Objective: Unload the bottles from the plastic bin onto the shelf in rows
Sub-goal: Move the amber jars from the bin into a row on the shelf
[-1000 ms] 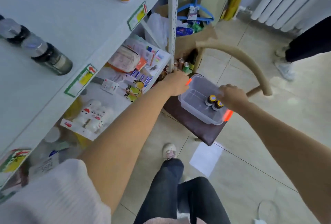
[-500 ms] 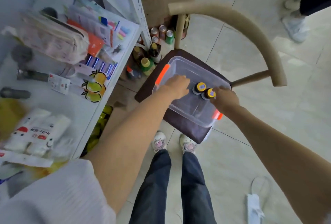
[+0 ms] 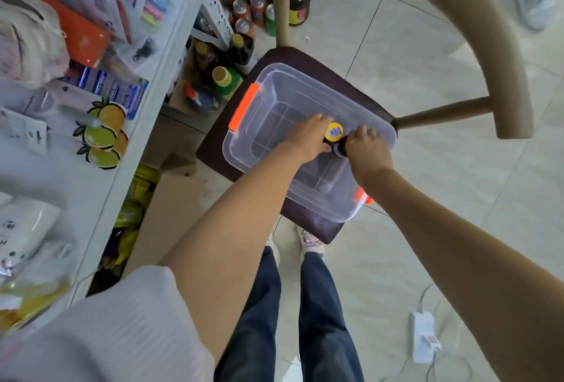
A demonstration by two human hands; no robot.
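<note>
Hands [image 3: 308,137] gripping round-capped bottles [image 3: 334,132], clear (ribbed) bin [image 3: 274,82]

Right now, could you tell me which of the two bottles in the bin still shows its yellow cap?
The bottle under the left hand: its yellow cap shows beside the fingers. The right hand covers the other bottle's cap.

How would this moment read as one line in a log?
left hand on yellow-capped bottle | right hand on second bottle | both in plastic bin on chair

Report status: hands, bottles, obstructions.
Left hand grips yellow-capped bottle. Right hand covers second bottle, grip unclear. Both inside clear plastic bin. Nothing blocking.
</note>
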